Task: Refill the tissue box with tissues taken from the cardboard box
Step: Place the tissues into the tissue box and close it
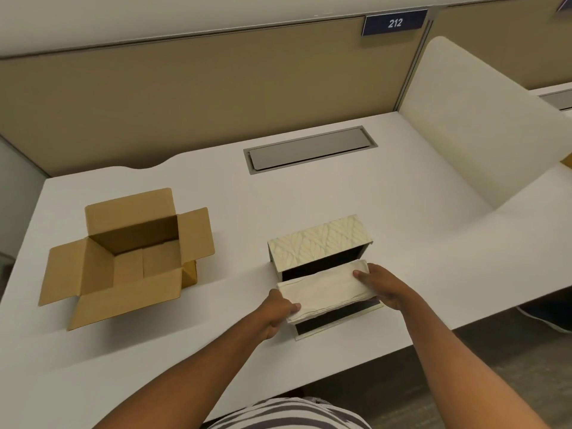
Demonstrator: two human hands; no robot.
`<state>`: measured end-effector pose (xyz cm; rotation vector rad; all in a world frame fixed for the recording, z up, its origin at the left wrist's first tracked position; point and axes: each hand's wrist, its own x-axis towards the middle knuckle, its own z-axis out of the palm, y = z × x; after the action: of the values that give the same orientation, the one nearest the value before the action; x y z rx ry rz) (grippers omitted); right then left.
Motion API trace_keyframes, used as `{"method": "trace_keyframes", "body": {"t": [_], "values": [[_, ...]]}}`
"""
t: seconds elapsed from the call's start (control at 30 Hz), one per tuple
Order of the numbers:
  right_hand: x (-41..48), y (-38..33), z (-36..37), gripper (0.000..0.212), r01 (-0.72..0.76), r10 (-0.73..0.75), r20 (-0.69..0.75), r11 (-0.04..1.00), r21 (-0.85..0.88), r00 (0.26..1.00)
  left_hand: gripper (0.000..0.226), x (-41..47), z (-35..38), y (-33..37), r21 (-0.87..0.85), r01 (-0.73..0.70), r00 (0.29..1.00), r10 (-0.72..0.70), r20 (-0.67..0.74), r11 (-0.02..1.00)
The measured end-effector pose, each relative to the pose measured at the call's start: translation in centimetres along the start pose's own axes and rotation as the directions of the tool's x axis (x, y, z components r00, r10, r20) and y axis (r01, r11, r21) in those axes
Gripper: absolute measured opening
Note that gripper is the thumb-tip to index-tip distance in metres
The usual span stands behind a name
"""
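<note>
From the head camera, the stack of tissues [325, 289] sits between the two hands, pinched at its short ends: the left hand [277, 309] grips the near-left end, thumb on top, and the right hand [379, 284] clasps the far-right end. Just beyond the fingertips stands the tissue box [315, 243], tipped on its side, its dark hollow facing the stack. The tissues are soft, off-white, folded flat and slightly rumpled. The box is rigid, cream, embossed with a leaf pattern. Well left of the left fingers, the cardboard box [130, 258] rests open, flaps spread, on the smooth white desk [418, 243].
</note>
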<state>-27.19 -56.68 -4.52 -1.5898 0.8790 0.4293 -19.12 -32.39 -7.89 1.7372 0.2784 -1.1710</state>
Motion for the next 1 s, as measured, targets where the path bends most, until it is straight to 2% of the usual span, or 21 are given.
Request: {"method": "trace_keyframes", "body": {"t": [0.47, 0.73, 0.9, 1.0], "values": [[2.7, 1.4, -0.1, 0.046, 0.012, -0.019, -0.081, 0.997, -0.082, 0.996, 0.064, 1.8, 1.3, 0.6, 0.175, 0.055, 0.996, -0.043, -0.072, 0.983], [3.2, 2.0, -0.4, 0.052, 0.02, -0.041, -0.118, 0.984, -0.175, 0.992, 0.074, 1.7, 2.1, 0.9, 0.325, 0.081, 0.988, -0.032, -0.153, 0.942], [3.6, 2.5, -0.7, 0.059, 0.007, -0.034, -0.125, 0.977, -0.212, 0.992, 0.067, 1.2, 2.2, 0.5, 0.227, 0.036, 0.993, -0.01, -0.116, 0.973], [3.9, 2.7, -0.6, 0.062, -0.008, -0.024, -0.141, 0.976, -0.219, 0.99, 0.066, 0.7, 2.4, 0.5, 0.189, 0.039, 0.986, -0.007, -0.168, 0.981]]}}
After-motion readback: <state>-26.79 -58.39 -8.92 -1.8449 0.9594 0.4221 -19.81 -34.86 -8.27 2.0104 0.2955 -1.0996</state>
